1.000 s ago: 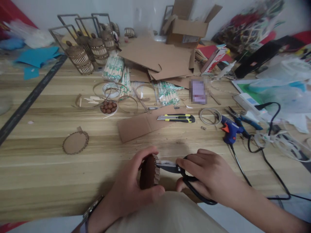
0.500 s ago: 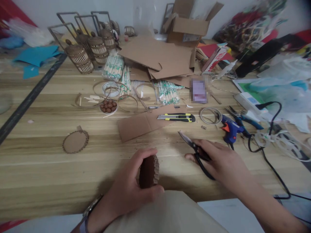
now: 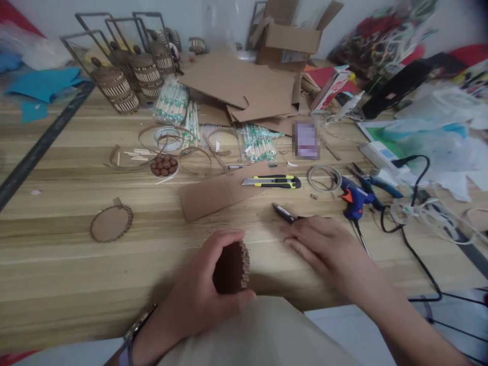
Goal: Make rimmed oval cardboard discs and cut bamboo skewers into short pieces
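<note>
My left hand (image 3: 206, 284) is curled around a round brown cardboard piece (image 3: 229, 267) with a ruffled corrugated rim, its dark hollow side turned to the right. It is held low, just above my lap at the table's near edge. Over the scissors (image 3: 284, 213), low at the tabletop, my right hand (image 3: 324, 249) covers the handles with its fingers; only the closed-looking blades stick out, pointing left and away. A cardboard disc (image 3: 111, 223) with a corrugated edge and a small tab lies to the left. Beyond my hands, a yellow and black utility knife (image 3: 272, 181) rests partly on a cardboard strip (image 3: 206, 198).
A blue glue gun (image 3: 356, 198), pliers (image 3: 381, 185) and a tape roll (image 3: 324, 178) lie right, with black cables (image 3: 423, 264) trailing. A bowl of brown beads (image 3: 163, 166), stick bundles (image 3: 171, 101), cardboard sheets (image 3: 236, 84) and finished lanterns (image 3: 114, 89) stand farther back.
My right hand has turned palm-down and lowered over the scissors, whose blades have come together. The left hand keeps its hold. The whole view has shifted slightly.
</note>
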Available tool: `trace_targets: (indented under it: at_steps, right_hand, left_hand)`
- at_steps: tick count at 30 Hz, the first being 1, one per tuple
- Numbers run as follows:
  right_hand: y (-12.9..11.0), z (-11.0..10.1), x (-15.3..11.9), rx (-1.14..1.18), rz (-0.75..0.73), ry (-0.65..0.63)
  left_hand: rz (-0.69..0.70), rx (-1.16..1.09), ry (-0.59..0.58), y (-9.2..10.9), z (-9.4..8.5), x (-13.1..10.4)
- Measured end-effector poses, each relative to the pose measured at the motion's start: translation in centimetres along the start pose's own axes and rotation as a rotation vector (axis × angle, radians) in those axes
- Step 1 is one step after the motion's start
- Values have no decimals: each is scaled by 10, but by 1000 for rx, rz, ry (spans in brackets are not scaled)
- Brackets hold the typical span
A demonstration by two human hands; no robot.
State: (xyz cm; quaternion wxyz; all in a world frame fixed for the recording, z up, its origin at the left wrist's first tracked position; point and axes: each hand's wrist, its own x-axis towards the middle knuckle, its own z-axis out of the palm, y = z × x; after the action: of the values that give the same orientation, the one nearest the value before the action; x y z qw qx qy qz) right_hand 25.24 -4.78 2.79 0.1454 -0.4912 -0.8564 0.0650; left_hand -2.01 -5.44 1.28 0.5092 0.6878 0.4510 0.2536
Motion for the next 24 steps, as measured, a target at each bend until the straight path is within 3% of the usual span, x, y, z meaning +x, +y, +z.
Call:
trace_targets:
  at_steps: [4,10,14,20,24]
  right_hand:
    - [-36,-11,24,398,-169,7]
    - [-45,-4,38,534,-229,-99]
    - [-48,-1,38,511,-170,-171]
    - [-57,9,32,534,10,-157]
    - [-29,16,27,579,247,-23]
  left_hand:
    - [-10,28,-40,3,1,1]
    - [35,22,-68,1,3,1]
    - [80,55,-68,3,4,3]
    - [97,86,-87,5,3,6]
    - [51,174,-82,-1,2,2]
